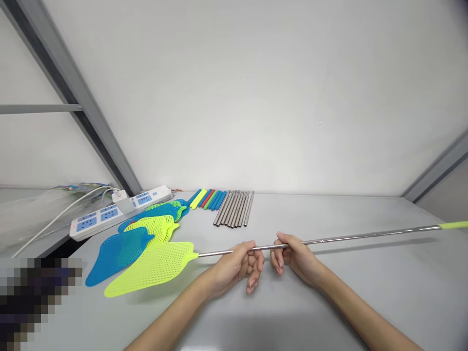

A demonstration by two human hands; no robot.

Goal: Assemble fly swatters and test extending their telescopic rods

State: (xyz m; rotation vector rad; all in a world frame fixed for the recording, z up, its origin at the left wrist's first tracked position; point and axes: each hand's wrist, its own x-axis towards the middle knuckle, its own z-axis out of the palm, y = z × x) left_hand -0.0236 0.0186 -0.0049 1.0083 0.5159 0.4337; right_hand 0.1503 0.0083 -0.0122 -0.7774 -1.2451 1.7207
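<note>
One metal rod [351, 237], head view, held above gray tabletop [365, 302], pinched between thumb and fingers of left hand [239, 267] and right hand [298, 256]; yellow-green swatter head [155, 268] at left end, matching grip [453, 224] at right. Beyond, tubes [236, 209] beside colored sticks [208, 199], overlapping swatter heads [113, 251], power strip [82, 224].

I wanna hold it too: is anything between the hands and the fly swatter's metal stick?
Nothing that I can see: the left hand and right hand both touch the metal stick directly. Other tubes lie farther back.
</note>
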